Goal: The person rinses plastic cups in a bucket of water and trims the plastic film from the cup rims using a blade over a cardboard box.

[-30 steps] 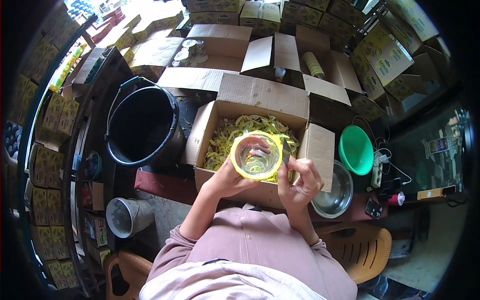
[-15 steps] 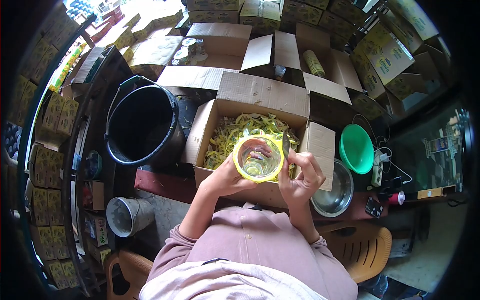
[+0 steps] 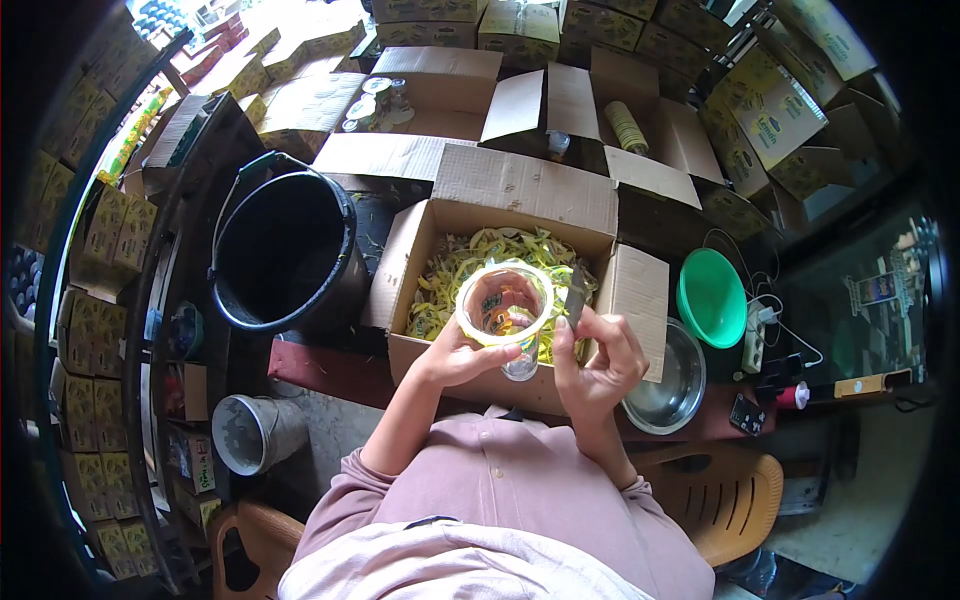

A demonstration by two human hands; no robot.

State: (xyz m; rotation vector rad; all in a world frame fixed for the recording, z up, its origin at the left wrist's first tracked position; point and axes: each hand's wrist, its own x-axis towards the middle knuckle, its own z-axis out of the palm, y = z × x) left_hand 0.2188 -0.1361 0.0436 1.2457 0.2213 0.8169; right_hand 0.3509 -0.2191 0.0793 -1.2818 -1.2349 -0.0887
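My left hand (image 3: 462,357) is wrapped round a clear plastic cup (image 3: 507,303) with a pale rim. The cup is tilted, its mouth turned towards me and its base showing below my thumb. In my right hand (image 3: 606,362), pinched between thumb and fingers, is a thin dark blade (image 3: 577,294) pointing upward, just right of the cup and apart from it. Beneath both hands stands an open cardboard box (image 3: 527,180), holding a heap of curled yellow-green strips (image 3: 450,268).
A black bucket (image 3: 345,255) stands left of the box. To the right are a green bowl (image 3: 712,298), a metal bowl (image 3: 668,385) and a phone (image 3: 747,414). Behind, one open carton (image 3: 440,105) contains lidded tubs, another (image 3: 685,135) a stack of cups. A grey bucket (image 3: 240,435) sits lower left.
The cup has tipped and shifted slightly left, bringing its base into view. Its rim looked bright yellow before and is pale now. The blade has moved slightly away from the rim.
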